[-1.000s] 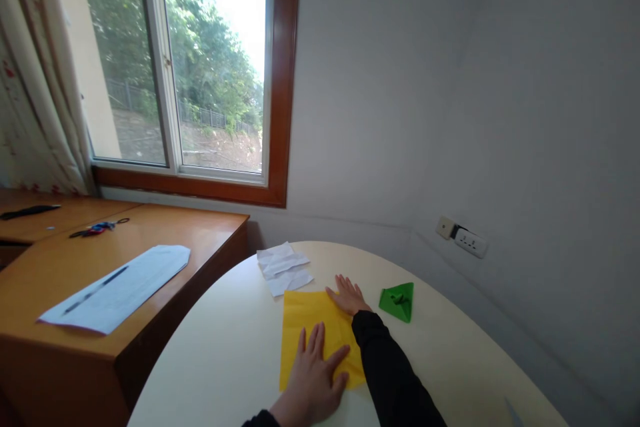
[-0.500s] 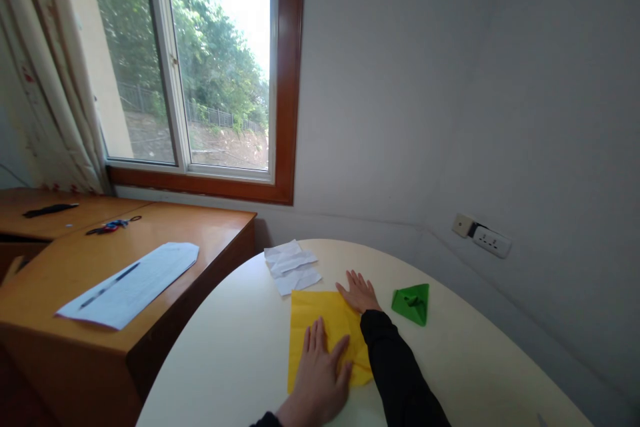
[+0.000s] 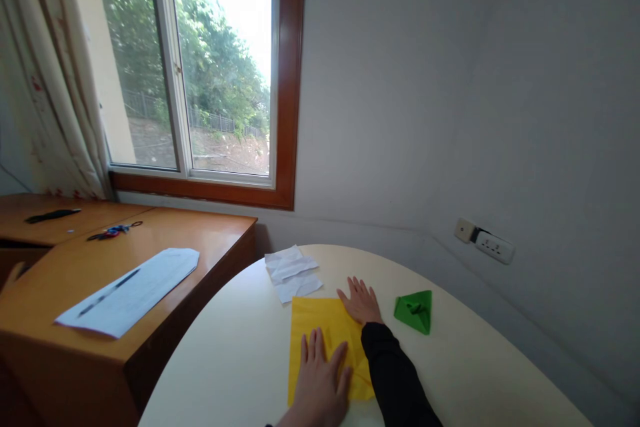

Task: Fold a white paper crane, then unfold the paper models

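Observation:
A yellow sheet of paper (image 3: 305,320) lies flat on the pale round table (image 3: 225,340), with some creases in its right part. My left hand (image 3: 323,373) rests on its near half, fingers stretched out and spread. At the sheet's far right corner lies my right hand (image 3: 361,301), palm down and fingers apart, partly on the paper and partly on the table. The black right sleeve covers part of the sheet's right edge. Just right of my right hand is a folded green paper piece (image 3: 414,311).
Creased white papers (image 3: 293,273) lie at the table's far edge. To the left, a wooden desk (image 3: 220,230) carries white sheets (image 3: 165,267) with a pen (image 3: 107,293), a bunch of keys (image 3: 114,231) and a dark object (image 3: 53,215). A power strip (image 3: 494,247) is on the wall.
The whole view has shifted slightly, so everything sits a little lower. Both hands stay spread on the yellow paper, with hardly any movement against it.

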A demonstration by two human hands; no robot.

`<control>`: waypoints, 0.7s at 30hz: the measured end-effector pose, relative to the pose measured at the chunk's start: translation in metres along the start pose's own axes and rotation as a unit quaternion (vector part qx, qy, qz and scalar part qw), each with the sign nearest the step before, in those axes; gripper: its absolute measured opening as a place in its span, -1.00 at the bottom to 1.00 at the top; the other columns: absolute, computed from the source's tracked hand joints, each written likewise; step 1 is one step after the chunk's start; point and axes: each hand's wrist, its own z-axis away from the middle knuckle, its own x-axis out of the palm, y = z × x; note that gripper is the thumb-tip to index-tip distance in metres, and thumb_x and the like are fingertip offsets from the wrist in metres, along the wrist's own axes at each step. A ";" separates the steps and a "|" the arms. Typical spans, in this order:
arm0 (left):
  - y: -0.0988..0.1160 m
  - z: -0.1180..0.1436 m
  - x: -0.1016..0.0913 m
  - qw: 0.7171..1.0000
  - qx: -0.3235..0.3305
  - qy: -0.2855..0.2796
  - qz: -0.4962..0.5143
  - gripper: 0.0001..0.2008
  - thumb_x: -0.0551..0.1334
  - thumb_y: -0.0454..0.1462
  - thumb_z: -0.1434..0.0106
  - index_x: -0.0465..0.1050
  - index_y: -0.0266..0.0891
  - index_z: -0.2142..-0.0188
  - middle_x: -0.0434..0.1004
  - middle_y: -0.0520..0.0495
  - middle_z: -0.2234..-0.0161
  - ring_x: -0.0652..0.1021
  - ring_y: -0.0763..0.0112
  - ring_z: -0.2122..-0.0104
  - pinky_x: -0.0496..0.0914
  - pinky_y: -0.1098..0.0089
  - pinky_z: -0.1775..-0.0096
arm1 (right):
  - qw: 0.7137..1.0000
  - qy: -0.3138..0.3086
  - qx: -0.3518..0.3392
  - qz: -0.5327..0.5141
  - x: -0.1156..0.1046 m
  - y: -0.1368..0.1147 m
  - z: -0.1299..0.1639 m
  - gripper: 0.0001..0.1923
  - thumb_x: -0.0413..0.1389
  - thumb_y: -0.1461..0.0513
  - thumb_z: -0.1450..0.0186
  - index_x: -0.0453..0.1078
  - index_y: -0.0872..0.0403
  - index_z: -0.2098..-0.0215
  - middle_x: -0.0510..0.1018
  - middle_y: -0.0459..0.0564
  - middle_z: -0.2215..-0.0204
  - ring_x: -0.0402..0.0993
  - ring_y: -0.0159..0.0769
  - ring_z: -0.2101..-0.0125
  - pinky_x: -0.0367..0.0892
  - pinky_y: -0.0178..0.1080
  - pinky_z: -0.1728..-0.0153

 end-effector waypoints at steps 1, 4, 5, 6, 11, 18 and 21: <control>-0.001 0.000 0.001 1.000 0.003 0.001 0.003 -0.44 -0.22 0.04 -0.30 0.17 -0.04 -0.18 -0.11 -0.11 -0.30 -0.15 0.04 -0.27 -0.26 0.01 -0.21 | 1.000 0.002 0.000 -0.001 0.000 0.000 0.000 -0.27 -0.34 -0.09 -0.29 -0.19 0.12 -0.31 -0.14 -0.04 -0.31 -0.29 -0.20 -0.28 -0.35 -0.06 -0.21; -0.002 -0.001 0.002 1.000 0.007 0.000 0.003 -0.43 -0.23 0.03 -0.30 0.20 -0.06 -0.17 -0.07 -0.13 -0.29 -0.12 0.03 -0.26 -0.26 -0.02 -0.20 | 1.000 0.005 -0.001 -0.001 -0.001 0.000 0.002 -0.27 -0.33 -0.09 -0.29 -0.18 0.12 -0.31 -0.14 -0.05 -0.31 -0.28 -0.20 -0.28 -0.35 -0.07 -0.21; -0.002 -0.001 0.002 1.000 0.010 0.002 0.000 -0.43 -0.24 0.02 -0.30 0.21 -0.06 -0.16 -0.05 -0.13 -0.28 -0.11 0.03 -0.26 -0.27 -0.02 -0.20 | 1.000 0.005 -0.001 -0.001 -0.001 0.000 0.002 -0.27 -0.34 -0.09 -0.29 -0.18 0.12 -0.31 -0.14 -0.05 -0.31 -0.28 -0.20 -0.28 -0.34 -0.07 -0.21; -0.002 -0.001 0.002 1.000 0.014 0.004 -0.002 -0.44 -0.24 0.01 -0.30 0.22 -0.06 -0.16 -0.03 -0.13 -0.28 -0.09 0.03 -0.26 -0.27 -0.03 -0.20 | 1.000 0.006 -0.001 -0.001 -0.001 0.000 0.002 -0.27 -0.34 -0.09 -0.29 -0.18 0.12 -0.31 -0.14 -0.04 -0.31 -0.28 -0.19 -0.28 -0.34 -0.07 -0.21; 0.001 0.000 -0.003 1.000 0.020 -0.005 -0.006 -0.46 -0.24 0.00 -0.31 0.22 0.00 -0.15 0.04 -0.09 -0.26 -0.05 0.04 -0.26 -0.29 -0.05 -0.19 | 1.000 0.014 -0.005 -0.002 -0.001 -0.001 0.004 -0.28 -0.35 -0.08 -0.30 -0.17 0.13 -0.30 -0.13 -0.04 -0.31 -0.27 -0.19 -0.28 -0.34 -0.06 -0.21; 0.005 0.002 -0.014 0.999 0.027 -0.039 -0.013 -0.46 -0.27 0.00 -0.31 0.12 0.04 -0.20 -0.02 -0.06 -0.28 -0.07 0.07 -0.26 -0.32 -0.04 -0.19 | 1.000 0.013 0.003 -0.004 -0.003 -0.003 0.007 -0.28 -0.33 -0.08 -0.29 -0.16 0.11 -0.30 -0.12 -0.04 -0.30 -0.25 -0.18 -0.28 -0.34 -0.05 -0.21; 0.004 0.002 -0.013 0.999 0.034 -0.042 -0.007 -0.45 -0.28 0.01 -0.31 0.09 0.01 -0.21 -0.03 -0.10 -0.28 -0.08 0.07 -0.26 -0.32 -0.04 -0.19 | 1.000 0.017 0.002 -0.005 -0.002 -0.002 0.009 -0.29 -0.32 -0.08 -0.29 -0.14 0.10 -0.30 -0.10 -0.03 -0.30 -0.24 -0.18 -0.27 -0.33 -0.05 -0.21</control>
